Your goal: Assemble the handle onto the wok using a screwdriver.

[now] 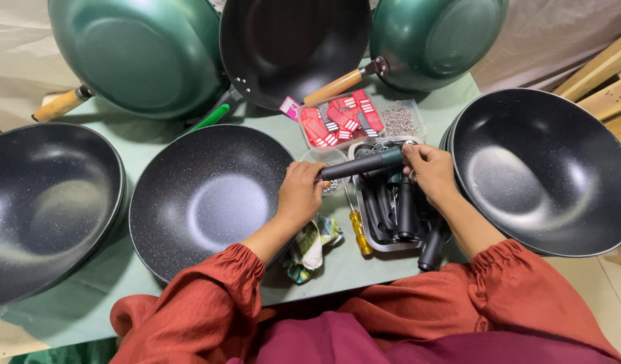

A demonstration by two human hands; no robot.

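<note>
A black pan handle point(361, 164) is held level between both hands above the middle of the green-covered bench point(115, 283): the left hand point(300, 195) is closed round its near-left end, while the right hand point(428, 168) pinches the far-right end, where a greenish metal collar is seen. Just below, more black handles are piled in a metal tray point(372, 244), and a yellow-handled screwdriver point(357, 228) lies beside the tray, touching its left edge. A black wok without a handle point(206, 199) rests directly left of the left hand; a crumpled cloth point(310, 246) lies near it. Farther off, a clear box of red-and-white labels point(337, 120) and a small box of screws point(399, 121) are set. More woks are stacked at the left, at the right and along the far edge. By the look of it, the handle is being readied for fitting; a screw and the screwdriver would likely be called for, and the collar would have to be lined up squarely with the wok's rim.
</note>
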